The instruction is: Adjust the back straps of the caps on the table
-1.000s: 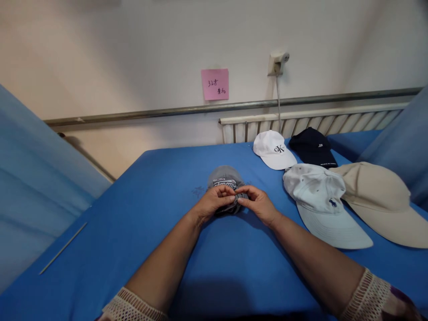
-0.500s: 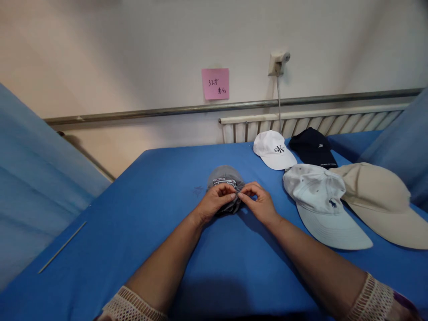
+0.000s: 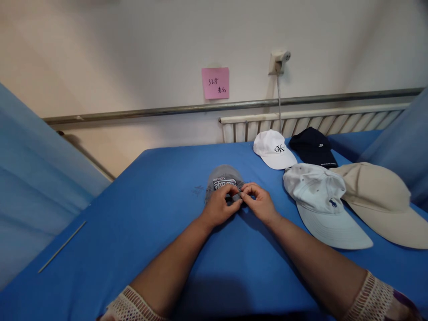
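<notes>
A grey baseball cap (image 3: 223, 171) with a dark lettered patch sits on a blue-covered bed (image 3: 140, 249), in the middle of the view. My left hand (image 3: 219, 206) is closed in front of it, thumb and fingers pinching at the cap's near right edge. Just beside it, my right hand (image 3: 261, 204) pinches the same part, its fingertips almost touching the left ones. The small piece between the fingertips is mostly covered, so I cannot make out which part of the cap it is. My left hand hides the cap's lower front.
To the right lie a white cap (image 3: 269, 145), a navy cap (image 3: 310, 145), a pale blue cap (image 3: 317, 187) and a beige cap (image 3: 377, 187). A thin stick (image 3: 62, 247) is at the left. Behind are a metal rail (image 3: 160, 110) and a radiator (image 3: 254, 129); curtains hang at both sides.
My left hand has shifted slightly right and down along the cap's edge, uncovering more of the patch. My right hand keeps nearly the same place.
</notes>
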The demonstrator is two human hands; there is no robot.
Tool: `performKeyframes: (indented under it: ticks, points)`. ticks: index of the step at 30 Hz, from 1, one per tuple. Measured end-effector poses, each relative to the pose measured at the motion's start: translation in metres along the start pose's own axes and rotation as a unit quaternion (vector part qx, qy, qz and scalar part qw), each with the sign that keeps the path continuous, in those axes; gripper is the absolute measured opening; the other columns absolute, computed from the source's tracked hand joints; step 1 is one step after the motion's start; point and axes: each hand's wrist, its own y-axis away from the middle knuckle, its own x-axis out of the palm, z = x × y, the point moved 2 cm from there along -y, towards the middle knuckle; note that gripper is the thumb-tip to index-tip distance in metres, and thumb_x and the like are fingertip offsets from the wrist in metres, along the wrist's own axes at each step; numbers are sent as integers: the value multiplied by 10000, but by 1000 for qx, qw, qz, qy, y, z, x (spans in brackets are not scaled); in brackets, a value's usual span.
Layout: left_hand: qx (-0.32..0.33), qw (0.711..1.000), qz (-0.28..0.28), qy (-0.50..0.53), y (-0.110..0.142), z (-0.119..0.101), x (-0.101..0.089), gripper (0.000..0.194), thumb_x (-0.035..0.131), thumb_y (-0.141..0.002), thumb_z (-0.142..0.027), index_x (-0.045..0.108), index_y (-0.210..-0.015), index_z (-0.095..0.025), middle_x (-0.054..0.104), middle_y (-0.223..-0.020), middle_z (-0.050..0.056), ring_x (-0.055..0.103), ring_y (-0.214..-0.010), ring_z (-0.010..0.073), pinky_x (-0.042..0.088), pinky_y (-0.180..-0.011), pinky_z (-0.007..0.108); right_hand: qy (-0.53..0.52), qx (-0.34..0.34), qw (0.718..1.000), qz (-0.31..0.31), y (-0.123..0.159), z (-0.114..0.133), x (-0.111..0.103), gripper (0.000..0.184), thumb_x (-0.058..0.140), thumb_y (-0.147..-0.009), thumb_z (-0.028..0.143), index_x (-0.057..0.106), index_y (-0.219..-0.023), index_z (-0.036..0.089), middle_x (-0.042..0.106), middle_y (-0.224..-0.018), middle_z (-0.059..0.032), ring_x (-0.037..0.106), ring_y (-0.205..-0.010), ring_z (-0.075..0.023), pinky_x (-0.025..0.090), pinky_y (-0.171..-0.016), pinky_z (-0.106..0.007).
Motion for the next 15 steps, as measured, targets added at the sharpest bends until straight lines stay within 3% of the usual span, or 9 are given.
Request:
performKeyframes:
  ticks: [4, 15]
  points:
    - [15, 998, -14, -57, 1, -1, -1, 123, 642, -774, -261, 593, -863, -191, 635, -812, 22, 562, -735, 166, 431, -714, 304, -41, 45, 998, -18, 1, -8, -1, 211, 663, -759, 370, 585, -647, 209, 640, -881, -51, 604, -868, -199, 468, -829, -358]
    - [30, 995, -36, -88, 1, -1, -3, 103, 648, -758, -236, 613, -845, -195, 640, -797, 31, 549, -729, 180, 404, -727, 319, -89, 113, 986, -83, -1, -10, 0, 260, 700, -688, 422, 571, -628, 205, 637, -762, -31, 579, -750, -176, 464, -740, -328]
